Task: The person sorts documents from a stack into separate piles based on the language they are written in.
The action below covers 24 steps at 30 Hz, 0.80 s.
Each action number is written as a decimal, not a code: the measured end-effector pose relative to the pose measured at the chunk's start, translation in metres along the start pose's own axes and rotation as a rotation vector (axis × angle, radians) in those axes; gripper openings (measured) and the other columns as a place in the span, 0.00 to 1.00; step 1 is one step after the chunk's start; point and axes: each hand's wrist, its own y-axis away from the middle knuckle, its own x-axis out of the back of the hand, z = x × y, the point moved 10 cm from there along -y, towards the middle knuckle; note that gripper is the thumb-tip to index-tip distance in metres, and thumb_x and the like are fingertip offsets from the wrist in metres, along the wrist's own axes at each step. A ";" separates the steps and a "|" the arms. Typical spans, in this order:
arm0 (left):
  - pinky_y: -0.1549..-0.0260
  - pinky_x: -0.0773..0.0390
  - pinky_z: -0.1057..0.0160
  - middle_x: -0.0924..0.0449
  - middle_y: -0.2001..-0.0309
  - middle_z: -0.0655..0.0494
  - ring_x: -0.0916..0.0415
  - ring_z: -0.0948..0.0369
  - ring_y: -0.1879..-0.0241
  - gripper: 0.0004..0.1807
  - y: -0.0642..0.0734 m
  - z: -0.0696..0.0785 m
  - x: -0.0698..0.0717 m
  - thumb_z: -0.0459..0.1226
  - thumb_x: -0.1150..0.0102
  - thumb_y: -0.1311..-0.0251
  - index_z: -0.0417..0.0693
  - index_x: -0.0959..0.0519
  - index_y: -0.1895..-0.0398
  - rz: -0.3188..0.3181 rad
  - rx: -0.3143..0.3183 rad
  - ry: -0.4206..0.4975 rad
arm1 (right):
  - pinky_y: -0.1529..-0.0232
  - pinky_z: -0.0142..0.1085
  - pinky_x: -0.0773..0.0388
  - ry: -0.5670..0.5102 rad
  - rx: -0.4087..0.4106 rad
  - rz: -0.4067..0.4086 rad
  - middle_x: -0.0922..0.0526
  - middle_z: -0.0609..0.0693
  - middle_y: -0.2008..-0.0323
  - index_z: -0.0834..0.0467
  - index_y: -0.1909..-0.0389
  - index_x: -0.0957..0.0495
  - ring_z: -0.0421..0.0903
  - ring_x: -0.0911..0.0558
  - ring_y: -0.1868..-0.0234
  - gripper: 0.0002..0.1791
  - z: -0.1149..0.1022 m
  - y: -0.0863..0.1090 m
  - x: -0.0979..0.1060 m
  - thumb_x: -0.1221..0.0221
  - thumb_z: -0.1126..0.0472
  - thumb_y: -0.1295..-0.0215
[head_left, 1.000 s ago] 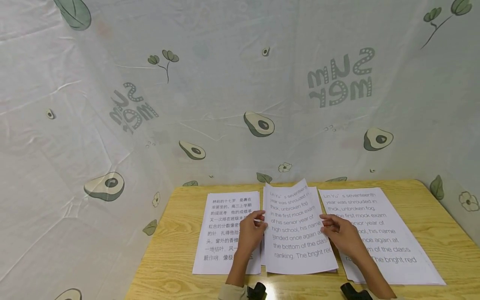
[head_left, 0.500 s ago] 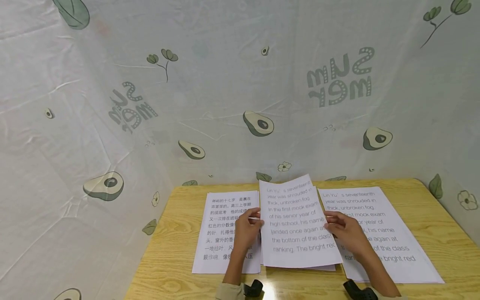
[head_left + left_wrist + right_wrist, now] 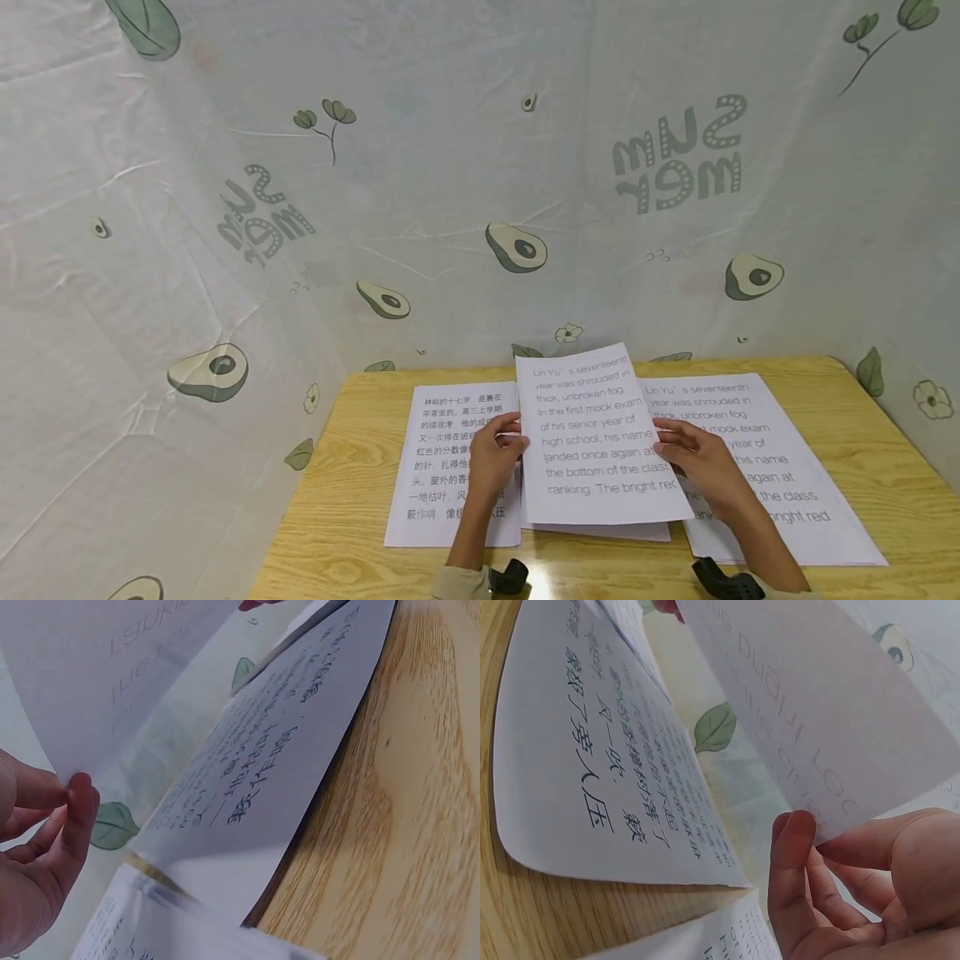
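Note:
A printed sheet of paper with English text is held up between both hands, tilted, above the middle stack. My left hand pinches its left edge between thumb and fingers. On the opposite edge, my right hand pinches it the same way. Beneath it lies a middle stack of paper, mostly hidden in the head view; the left wrist view shows Chinese print on the middle stack's top page. In the right wrist view, the held sheet hangs apart from the page under it.
To the left lies a stack of Chinese-printed paper, partly behind the left forearm. Right of the middle is a stack of English-printed paper, overlapped by the right hand. All rest on a wooden table, with a patterned cloth hanging behind.
The held sheet has risen off the middle stack and shifted slightly right, uncovering the stack's near edge. Its curled top has flattened. Both hands moved with it, keeping their pinch.

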 end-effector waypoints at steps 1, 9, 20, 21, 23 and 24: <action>0.62 0.11 0.66 0.15 0.50 0.48 0.14 0.63 0.59 0.23 0.000 0.000 -0.002 0.26 0.31 0.38 0.44 0.15 0.39 0.001 0.000 0.014 | 0.51 0.25 0.16 -0.007 0.000 -0.002 0.25 0.70 0.30 0.65 0.21 0.34 0.26 0.18 0.51 0.34 0.001 0.000 0.002 0.39 0.56 0.20; 0.63 0.11 0.66 0.16 0.52 0.48 0.14 0.64 0.60 0.23 0.003 0.002 -0.023 0.24 0.32 0.38 0.43 0.14 0.39 -0.003 0.022 0.083 | 0.53 0.32 0.14 -0.070 -0.020 -0.023 0.24 0.67 0.31 0.66 0.19 0.37 0.30 0.15 0.52 0.37 0.016 0.001 0.018 0.38 0.54 0.20; 0.64 0.13 0.69 0.16 0.54 0.54 0.15 0.65 0.62 0.22 0.010 0.004 -0.065 0.25 0.31 0.38 0.48 0.13 0.42 -0.007 0.040 0.114 | 0.55 0.35 0.13 -0.143 -0.049 -0.059 0.16 0.29 0.51 0.58 0.21 0.33 0.32 0.13 0.52 0.31 0.039 0.004 0.056 0.40 0.56 0.19; 0.65 0.13 0.70 0.16 0.54 0.54 0.15 0.66 0.62 0.22 0.010 0.005 -0.069 0.25 0.31 0.39 0.48 0.13 0.42 -0.004 0.040 0.115 | 0.55 0.35 0.13 -0.157 -0.049 -0.064 0.16 0.28 0.52 0.54 0.22 0.30 0.32 0.13 0.53 0.28 0.041 0.004 0.060 0.40 0.56 0.19; 0.65 0.14 0.70 0.16 0.55 0.55 0.15 0.66 0.63 0.21 0.012 0.007 -0.078 0.25 0.30 0.39 0.48 0.12 0.43 0.002 0.037 0.114 | 0.55 0.34 0.13 -0.180 -0.054 -0.070 0.16 0.27 0.53 0.44 0.27 0.25 0.32 0.13 0.53 0.23 0.045 0.006 0.068 0.40 0.57 0.19; 0.66 0.14 0.71 0.16 0.56 0.56 0.16 0.66 0.63 0.21 0.013 0.008 -0.082 0.25 0.30 0.39 0.48 0.12 0.43 0.003 0.035 0.118 | 0.56 0.34 0.13 -0.190 -0.061 -0.070 0.16 0.26 0.54 0.40 0.31 0.23 0.32 0.13 0.53 0.21 0.047 0.007 0.072 0.40 0.57 0.19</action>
